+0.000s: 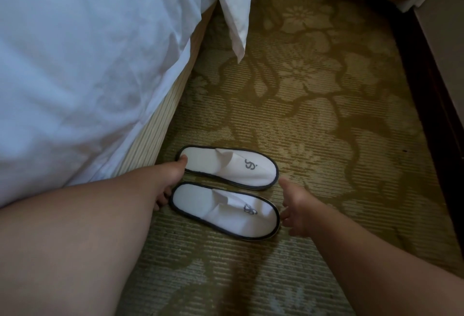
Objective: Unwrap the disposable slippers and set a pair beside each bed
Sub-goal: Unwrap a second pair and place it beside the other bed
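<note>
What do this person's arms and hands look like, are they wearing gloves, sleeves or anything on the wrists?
Nothing is worn that shows. The left hand and right hand are bare, with no gloves. Both forearms are uncovered as far as the picture's edge, so no sleeve is in view. No watch, bracelet or ring can be seen, though the left hand's fingers are partly hidden.

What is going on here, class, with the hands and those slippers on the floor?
A person is setting a pair of white disposable slippers on the patterned carpet beside the bed. The slippers are unwrapped and lie side by side, toes pointing away from the bed. The left hand touches the heel ends; the right hand is open at the toe ends, seemingly squaring them up. Neither hand has a grip on anything.
</note>
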`<move>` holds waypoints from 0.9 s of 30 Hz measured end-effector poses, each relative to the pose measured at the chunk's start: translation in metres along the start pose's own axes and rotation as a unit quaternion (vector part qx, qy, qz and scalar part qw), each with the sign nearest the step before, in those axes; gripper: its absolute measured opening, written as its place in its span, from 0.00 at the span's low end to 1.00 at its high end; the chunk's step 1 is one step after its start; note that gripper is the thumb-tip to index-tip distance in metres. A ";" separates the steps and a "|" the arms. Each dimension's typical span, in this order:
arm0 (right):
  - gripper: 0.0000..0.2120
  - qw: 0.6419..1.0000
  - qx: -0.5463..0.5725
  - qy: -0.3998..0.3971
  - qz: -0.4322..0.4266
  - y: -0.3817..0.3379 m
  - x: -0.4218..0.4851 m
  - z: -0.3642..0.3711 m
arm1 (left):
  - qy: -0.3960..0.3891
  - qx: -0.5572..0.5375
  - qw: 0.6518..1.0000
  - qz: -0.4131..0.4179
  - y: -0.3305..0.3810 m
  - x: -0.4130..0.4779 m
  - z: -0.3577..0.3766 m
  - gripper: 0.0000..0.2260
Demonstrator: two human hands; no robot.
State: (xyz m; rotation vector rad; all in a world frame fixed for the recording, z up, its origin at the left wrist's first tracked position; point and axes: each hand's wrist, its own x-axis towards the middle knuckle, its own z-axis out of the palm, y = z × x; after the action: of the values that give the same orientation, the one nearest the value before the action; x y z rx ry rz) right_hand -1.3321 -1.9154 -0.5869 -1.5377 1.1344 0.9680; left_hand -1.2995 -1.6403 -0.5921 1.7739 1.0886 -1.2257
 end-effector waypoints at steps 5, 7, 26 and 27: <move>0.39 1.000 -0.015 -0.008 -0.014 0.000 -0.009 0.007 | 0.041 -0.013 0.999 0.013 0.001 -0.007 0.005 0.43; 0.37 0.999 -0.005 -0.012 -0.030 -0.002 -0.013 0.010 | 0.052 -0.035 0.998 0.026 0.003 -0.008 0.006 0.41; 0.32 0.997 -0.008 0.012 -0.071 -0.007 -0.015 0.003 | 0.034 -0.020 0.999 0.014 0.007 -0.012 0.005 0.43; 0.33 0.998 -0.007 0.012 -0.069 -0.007 -0.014 0.003 | 0.033 -0.023 0.999 0.014 0.007 -0.013 0.005 0.43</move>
State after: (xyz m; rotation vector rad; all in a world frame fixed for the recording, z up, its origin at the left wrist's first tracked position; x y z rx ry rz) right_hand -1.3291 -1.9085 -0.5728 -1.6205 1.0254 0.8688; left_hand -1.2972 -1.6510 -0.5807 1.7993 1.1174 -1.1229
